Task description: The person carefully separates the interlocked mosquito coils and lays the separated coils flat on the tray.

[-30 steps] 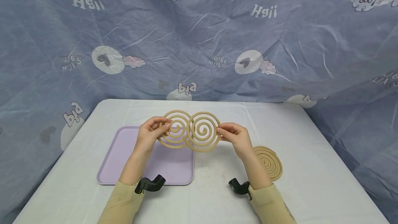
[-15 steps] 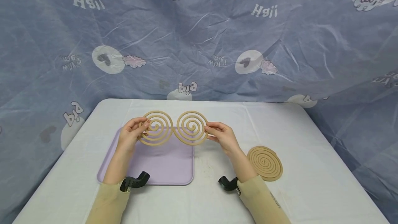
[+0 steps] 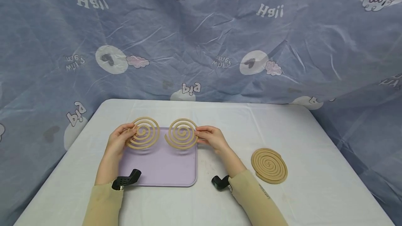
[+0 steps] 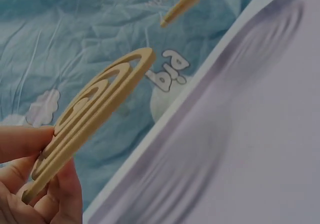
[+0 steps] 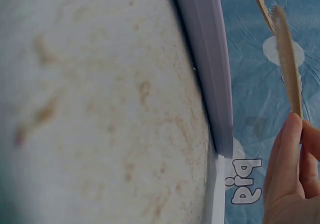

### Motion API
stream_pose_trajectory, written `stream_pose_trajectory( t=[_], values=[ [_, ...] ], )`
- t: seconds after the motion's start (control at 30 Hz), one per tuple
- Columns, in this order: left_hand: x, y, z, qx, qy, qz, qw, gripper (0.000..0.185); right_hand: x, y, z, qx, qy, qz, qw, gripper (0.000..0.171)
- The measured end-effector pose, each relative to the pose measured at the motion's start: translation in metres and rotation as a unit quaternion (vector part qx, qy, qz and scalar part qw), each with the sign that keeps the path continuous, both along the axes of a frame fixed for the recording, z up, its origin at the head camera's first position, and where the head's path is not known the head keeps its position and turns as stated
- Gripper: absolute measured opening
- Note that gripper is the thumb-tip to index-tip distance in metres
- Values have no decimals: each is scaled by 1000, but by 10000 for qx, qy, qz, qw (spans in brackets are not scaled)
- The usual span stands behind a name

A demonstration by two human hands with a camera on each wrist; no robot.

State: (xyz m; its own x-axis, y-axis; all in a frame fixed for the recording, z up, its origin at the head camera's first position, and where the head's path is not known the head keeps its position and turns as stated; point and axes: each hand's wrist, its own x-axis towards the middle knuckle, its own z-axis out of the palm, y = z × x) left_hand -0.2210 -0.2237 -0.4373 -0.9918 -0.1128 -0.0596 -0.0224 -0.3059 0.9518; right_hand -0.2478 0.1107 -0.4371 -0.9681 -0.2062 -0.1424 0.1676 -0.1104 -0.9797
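Two tan mosquito coils hang in the air above the far part of a lilac tray (image 3: 160, 170), apart from each other. My left hand (image 3: 117, 139) pinches the left coil (image 3: 142, 132) by its outer left side between thumb and fingers. At the right side of the other coil (image 3: 183, 133), my right hand (image 3: 214, 139) pinches its rim. In the left wrist view the left coil (image 4: 100, 121) is tilted, with soft shadows on the tray below. The right wrist view shows the right coil (image 5: 287, 59) nearly edge-on.
A tightly wound disc of mosquito coil (image 3: 269, 165) lies on the white table (image 3: 238, 205), right of the tray; its layers cannot be told. Brownish specks (image 5: 145, 91) mark the tabletop near the tray's right edge. A blue printed curtain (image 3: 201, 37) hangs behind the table.
The two coils overlapped a second ago, then came edge to edge, and now have a gap between them. Both hands have moved left, over the tray, and a little lower.
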Motion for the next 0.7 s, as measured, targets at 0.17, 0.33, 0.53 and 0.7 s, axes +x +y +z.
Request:
stream_pose_trajectory(
  t=[0.17, 0.33, 0.53, 0.7],
  values=[
    [-2, -6, -11, -246, -439, 195, 9985, 18, -4, -7, -3, 54, -199, 130, 9997, 26],
    [-3, -7, -20, -924, -828, 460, 9912, 22, -5, -14, -5, 125, -355, 255, 9990, 27],
    [-6, -8, -25, -1303, -924, 421, 9863, 33, -7, -18, -11, 174, -534, 272, 9981, 25],
    [-5, -10, -25, -1357, -894, 373, 9860, 40, -7, -20, -13, 286, -502, 230, 9981, 24]
  ],
)
